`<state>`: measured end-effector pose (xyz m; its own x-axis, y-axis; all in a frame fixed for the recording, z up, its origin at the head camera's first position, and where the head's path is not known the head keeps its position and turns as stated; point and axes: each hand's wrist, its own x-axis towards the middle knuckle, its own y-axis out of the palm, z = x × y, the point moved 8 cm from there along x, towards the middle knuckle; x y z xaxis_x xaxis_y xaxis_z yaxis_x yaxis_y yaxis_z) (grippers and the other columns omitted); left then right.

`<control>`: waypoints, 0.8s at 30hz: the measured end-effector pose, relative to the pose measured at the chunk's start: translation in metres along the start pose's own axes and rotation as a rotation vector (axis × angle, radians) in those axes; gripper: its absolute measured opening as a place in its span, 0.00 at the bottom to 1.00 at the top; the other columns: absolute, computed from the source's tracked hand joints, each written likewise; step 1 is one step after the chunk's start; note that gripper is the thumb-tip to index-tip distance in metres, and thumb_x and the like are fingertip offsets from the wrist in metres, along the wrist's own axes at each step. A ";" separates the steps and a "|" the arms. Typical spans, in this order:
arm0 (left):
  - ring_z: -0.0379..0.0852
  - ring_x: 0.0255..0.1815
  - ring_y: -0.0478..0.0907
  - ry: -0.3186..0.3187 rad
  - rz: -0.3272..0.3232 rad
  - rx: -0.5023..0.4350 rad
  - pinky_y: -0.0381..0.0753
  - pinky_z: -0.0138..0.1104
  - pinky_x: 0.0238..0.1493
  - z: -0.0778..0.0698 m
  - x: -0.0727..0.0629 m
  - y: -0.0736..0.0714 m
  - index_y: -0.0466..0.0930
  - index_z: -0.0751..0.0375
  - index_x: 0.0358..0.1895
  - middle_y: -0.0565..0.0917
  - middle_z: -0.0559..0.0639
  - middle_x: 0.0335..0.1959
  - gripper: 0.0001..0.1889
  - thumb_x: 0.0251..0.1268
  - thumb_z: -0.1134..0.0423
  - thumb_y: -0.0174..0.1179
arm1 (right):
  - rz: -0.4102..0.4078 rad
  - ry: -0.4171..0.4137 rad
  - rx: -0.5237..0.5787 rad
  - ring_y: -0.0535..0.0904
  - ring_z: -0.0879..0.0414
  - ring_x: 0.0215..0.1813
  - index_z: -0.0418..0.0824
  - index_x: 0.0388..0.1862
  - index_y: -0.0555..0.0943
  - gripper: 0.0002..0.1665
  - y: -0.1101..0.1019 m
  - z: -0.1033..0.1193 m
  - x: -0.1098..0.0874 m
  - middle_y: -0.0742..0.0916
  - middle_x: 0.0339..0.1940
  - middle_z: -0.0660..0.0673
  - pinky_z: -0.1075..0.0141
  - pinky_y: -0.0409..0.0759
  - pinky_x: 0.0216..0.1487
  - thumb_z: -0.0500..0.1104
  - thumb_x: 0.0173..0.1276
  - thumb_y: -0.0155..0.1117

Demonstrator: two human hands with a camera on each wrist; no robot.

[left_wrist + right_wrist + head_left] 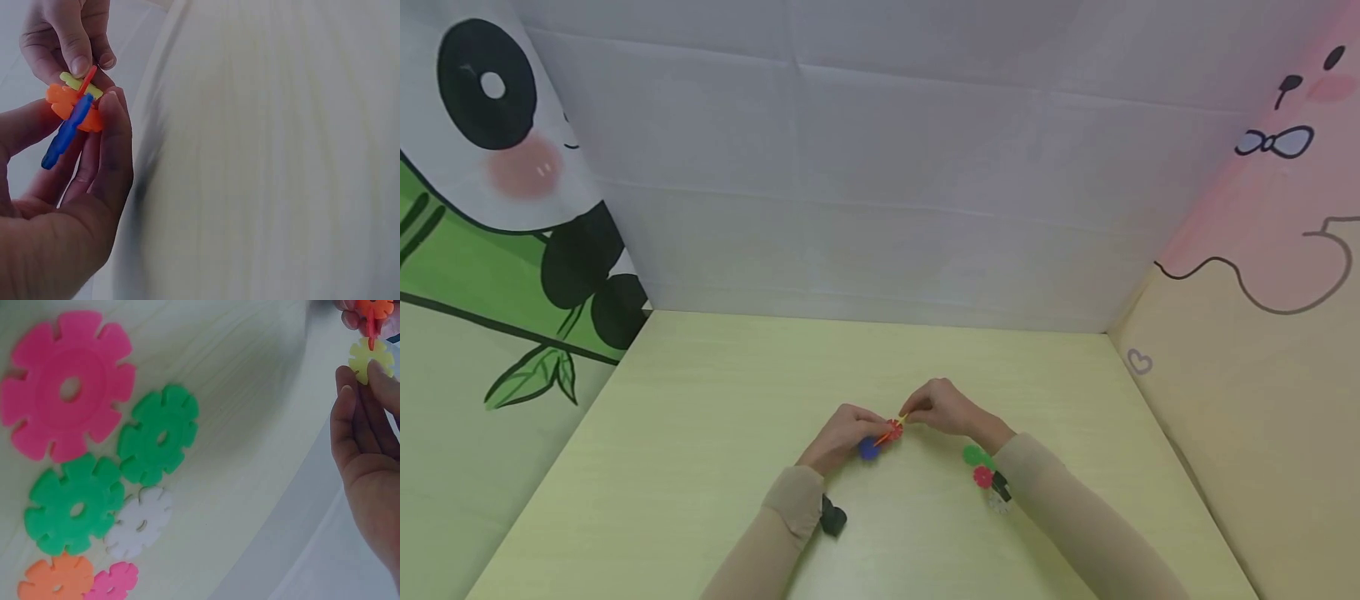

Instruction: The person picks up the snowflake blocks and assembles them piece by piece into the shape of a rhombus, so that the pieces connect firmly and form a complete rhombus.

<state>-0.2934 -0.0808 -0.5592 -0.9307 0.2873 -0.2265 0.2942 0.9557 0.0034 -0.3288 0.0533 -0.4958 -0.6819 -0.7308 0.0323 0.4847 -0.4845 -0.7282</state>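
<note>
My left hand (844, 435) holds a small joined cluster of notched plastic snowflake discs. An orange disc (92, 119) sits between its thumb and fingers. A blue disc (65, 134) and a thin red disc (87, 80), both edge-on in the left wrist view, cross the orange one. Facing it, my right hand (949, 408) pinches a yellow disc (362, 360) between thumb and fingertips. The yellow disc's edge meets the red disc in the right wrist view. Both hands are close together above the middle of the table.
Loose snowflake discs lie on the table (715, 467) under my right forearm: a large pink disc (37, 387), a green disc (181, 434), another green disc (53, 515), a white disc (131, 531) and others. A pale cloth wall (880, 250) stands behind.
</note>
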 end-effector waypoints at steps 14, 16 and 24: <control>0.55 0.38 0.82 0.027 0.062 -0.072 0.79 0.40 0.43 -0.008 -0.005 0.008 0.85 0.72 0.40 0.85 0.63 0.35 0.14 0.59 0.61 0.67 | 0.012 -0.007 -0.011 0.83 0.59 0.40 0.40 0.39 0.88 0.06 0.002 0.004 0.003 0.88 0.37 0.51 0.69 0.79 0.37 0.36 0.63 0.68; 0.56 0.37 0.82 0.034 0.070 -0.081 0.80 0.40 0.43 -0.009 -0.005 0.010 0.84 0.74 0.40 0.84 0.65 0.35 0.15 0.59 0.62 0.67 | 0.013 -0.009 -0.015 0.83 0.59 0.40 0.40 0.39 0.88 0.06 0.002 0.005 0.003 0.88 0.37 0.51 0.69 0.79 0.36 0.36 0.63 0.68; 0.60 0.38 0.82 0.046 0.045 -0.074 0.80 0.42 0.43 -0.012 -0.007 0.011 0.84 0.75 0.41 0.84 0.69 0.35 0.15 0.58 0.63 0.67 | 0.021 -0.018 -0.032 0.82 0.62 0.41 0.41 0.40 0.88 0.07 0.001 0.010 0.002 0.88 0.37 0.54 0.68 0.79 0.39 0.37 0.64 0.67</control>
<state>-0.2858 -0.0713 -0.5454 -0.9264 0.3309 -0.1794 0.3206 0.9434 0.0847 -0.3246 0.0470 -0.4897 -0.6613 -0.7495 0.0290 0.4811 -0.4535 -0.7502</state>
